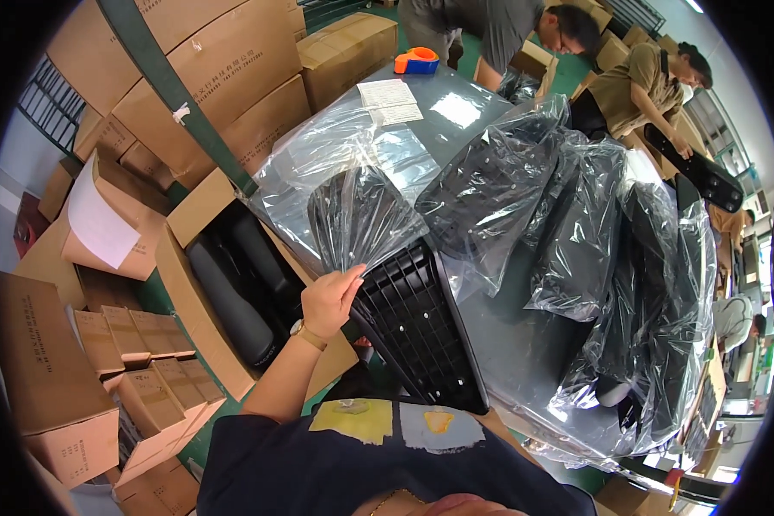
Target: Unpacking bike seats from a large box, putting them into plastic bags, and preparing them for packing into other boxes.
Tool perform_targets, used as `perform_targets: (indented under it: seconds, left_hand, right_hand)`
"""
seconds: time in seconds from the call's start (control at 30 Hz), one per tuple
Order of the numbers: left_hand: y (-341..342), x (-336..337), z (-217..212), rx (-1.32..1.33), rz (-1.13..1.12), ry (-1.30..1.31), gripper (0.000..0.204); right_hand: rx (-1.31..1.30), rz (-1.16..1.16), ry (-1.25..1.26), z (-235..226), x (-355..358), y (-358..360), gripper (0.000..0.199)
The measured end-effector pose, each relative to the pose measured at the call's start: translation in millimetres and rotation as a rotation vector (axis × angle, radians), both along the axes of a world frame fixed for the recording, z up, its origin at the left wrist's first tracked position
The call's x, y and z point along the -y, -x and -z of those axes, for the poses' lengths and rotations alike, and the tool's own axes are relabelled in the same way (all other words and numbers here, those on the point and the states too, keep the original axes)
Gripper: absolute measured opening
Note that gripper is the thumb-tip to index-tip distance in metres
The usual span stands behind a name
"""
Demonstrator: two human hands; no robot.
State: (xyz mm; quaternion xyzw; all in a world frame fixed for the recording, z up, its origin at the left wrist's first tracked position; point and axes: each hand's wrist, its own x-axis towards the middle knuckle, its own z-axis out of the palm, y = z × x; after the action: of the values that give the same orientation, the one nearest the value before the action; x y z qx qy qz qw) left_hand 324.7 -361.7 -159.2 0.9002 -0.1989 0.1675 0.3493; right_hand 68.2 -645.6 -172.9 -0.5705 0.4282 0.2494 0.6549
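Note:
A black ribbed plastic panel [417, 331] lies tilted on the grey table [525, 344], its upper half inside a clear plastic bag [357, 215]. My left hand [328, 301] grips the left edge of the panel where the bag's mouth ends. A watch sits on that wrist. My right hand is not in view. Several more black parts wrapped in clear bags [576, 224] lie piled on the table to the right of the panel.
An open carton [232, 284] holding black moulded parts stands left of the table. Stacked cardboard boxes [146, 378] fill the left side. An orange tape dispenser [416, 61] and papers [390, 101] lie at the table's far end. Two people [654, 82] work beyond it.

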Motion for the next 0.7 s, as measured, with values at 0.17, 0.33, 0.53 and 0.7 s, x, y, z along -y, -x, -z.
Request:
perform_targets:
  seconds: [0.17, 0.33, 0.53, 0.7]
  left_hand:
    - [-19.7, 24.8, -33.4, 0.153, 0.069, 0.013, 0.019]
    - [-5.9, 62.5, -68.4, 0.222, 0.252, 0.011, 0.018]
    - [10.3, 51.6, -75.1, 0.04, 0.253, 0.274, 0.022]
    - [-10.5, 38.8, -130.5, -0.134, 0.193, 0.645, 0.024]
  right_hand:
    - [0.252, 0.076, -0.517, 34.0, 31.3, -1.8, 0.045]
    - [0.274, 0.061, -0.598, 17.2, 13.1, -19.0, 0.046]
    - [0.575, 0.057, -0.374, 11.4, -7.0, -19.8, 0.048]
    - [0.734, 0.033, -0.172, -2.7, -10.8, -30.5, 0.055]
